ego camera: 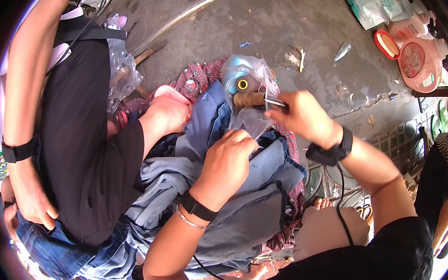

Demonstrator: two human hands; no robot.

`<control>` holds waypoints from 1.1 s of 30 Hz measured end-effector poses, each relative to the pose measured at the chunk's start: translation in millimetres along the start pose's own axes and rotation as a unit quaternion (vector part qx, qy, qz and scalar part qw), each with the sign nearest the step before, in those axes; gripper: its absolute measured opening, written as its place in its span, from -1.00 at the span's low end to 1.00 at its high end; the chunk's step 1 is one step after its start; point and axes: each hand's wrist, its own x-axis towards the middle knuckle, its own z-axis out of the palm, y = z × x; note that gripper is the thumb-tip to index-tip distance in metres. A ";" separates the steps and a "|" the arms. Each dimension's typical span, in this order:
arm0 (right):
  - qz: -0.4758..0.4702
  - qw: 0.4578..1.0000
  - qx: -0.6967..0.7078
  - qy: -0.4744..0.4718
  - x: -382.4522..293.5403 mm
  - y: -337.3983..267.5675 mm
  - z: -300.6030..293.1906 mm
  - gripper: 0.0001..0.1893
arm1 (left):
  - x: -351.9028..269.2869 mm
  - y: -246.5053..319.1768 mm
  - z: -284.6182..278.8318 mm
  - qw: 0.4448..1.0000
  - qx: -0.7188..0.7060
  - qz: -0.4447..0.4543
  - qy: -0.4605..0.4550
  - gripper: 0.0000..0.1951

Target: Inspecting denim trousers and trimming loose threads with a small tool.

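Observation:
My left hand (226, 165) pinches at the lower edge of a clear plastic bag (252, 120), over a pile of denim clothing (242, 217). Its fingertips are partly hidden. In my right hand (305, 114) is a small tool with a dark handle and a thin metal blade (272, 103); its exact kind is unclear. The blade points left, against or just above the bag. A brown thread spool (248, 99) and a dark spool with a yellow-ringed core (242, 84) lie in the bag.
At left, another person's hand (36, 206) rests on dark blue denim; their foot in a pink sandal (168, 105) borders the pile. Red patterned cloth (199, 75) lies beneath. Pink bottles (419, 63) and a pouch (381, 3) stand at right. Cables hang from my wrists.

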 end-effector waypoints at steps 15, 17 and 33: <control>0.053 0.931 0.349 -0.089 54.9 -26.4 3.0 -0.85 | 2.1 5.0 10.4 0.999 0.022 0.010 -0.025 -0.87; 0.055 0.933 0.347 -0.077 67.3 -33.3 1.8 -0.85 | 1.1 5.5 10.1 0.999 0.023 0.015 -0.029 -0.85; -0.125 0.987 -0.055 -0.084 50.4 1.0 13.1 -0.85 | -5.1 3.5 8.1 0.999 0.017 0.005 -0.031 -0.81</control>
